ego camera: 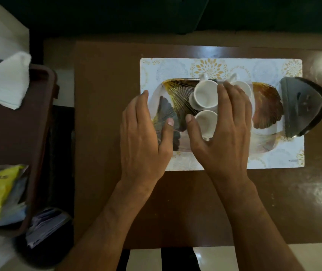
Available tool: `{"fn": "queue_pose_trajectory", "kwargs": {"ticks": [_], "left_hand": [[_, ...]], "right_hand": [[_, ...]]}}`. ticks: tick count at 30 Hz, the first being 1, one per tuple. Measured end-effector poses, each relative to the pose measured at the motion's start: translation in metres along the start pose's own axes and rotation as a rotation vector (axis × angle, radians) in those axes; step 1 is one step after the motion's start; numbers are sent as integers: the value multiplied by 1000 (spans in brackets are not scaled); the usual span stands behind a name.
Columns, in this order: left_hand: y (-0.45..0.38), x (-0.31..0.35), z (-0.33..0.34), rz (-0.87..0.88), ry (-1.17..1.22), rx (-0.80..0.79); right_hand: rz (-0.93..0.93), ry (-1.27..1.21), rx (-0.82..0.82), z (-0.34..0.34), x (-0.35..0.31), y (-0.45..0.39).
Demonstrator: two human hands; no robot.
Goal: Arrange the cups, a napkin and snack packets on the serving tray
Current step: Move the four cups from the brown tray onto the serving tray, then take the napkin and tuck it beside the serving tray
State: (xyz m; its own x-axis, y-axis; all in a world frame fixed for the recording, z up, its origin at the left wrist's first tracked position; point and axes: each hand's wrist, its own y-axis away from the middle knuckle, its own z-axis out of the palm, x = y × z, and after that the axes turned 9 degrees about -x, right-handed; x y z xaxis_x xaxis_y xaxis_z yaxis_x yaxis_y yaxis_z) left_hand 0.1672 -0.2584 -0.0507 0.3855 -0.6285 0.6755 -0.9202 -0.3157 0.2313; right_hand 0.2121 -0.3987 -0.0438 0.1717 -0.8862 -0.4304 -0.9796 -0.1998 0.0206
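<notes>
head view: cups (205, 96) between fingers (222, 90)

Both hands, left (142, 132) and right (222, 133), and forearms are bare: no sleeves, rings or watch.

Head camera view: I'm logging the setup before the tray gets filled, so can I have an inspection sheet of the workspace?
Surface: brown table with a patterned placemat under the tray.
Job's things: serving tray holds three white cups; napkin and snack packets lie off to the left, on a brown bin.
Clutter: dark wedge-shaped object at the tray's right end.
Hands: left hand open at the tray's left edge; right hand spread over the cups, grip unclear.
Cables: nothing seen.
Surroundings: pale floor, dark furniture behind.
</notes>
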Motion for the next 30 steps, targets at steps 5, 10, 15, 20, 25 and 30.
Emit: {"fn": "queue_pose_trajectory", "kwargs": {"ticks": [5, 10, 15, 20, 25, 30], "left_hand": [[-1, -39, -49, -66, -29, 58], [4, -88, -101, -120, 12, 123], [6, -142, -155, -184, 29, 194], [-1, -194, -198, -251, 40, 249], [-25, -236, -224, -271, 33, 239], [-67, -268, -241, -251, 0, 202]], "right_hand": [[-66, 9, -66, 23, -56, -4], [-133, 8, -136, 54, -122, -3], [-191, -5, -213, 89, -196, -3], [-250, 3, -273, 127, -263, -17], [-241, -21, -333, 160, -310, -43], [-230, 27, -350, 185, -332, -70]]}}
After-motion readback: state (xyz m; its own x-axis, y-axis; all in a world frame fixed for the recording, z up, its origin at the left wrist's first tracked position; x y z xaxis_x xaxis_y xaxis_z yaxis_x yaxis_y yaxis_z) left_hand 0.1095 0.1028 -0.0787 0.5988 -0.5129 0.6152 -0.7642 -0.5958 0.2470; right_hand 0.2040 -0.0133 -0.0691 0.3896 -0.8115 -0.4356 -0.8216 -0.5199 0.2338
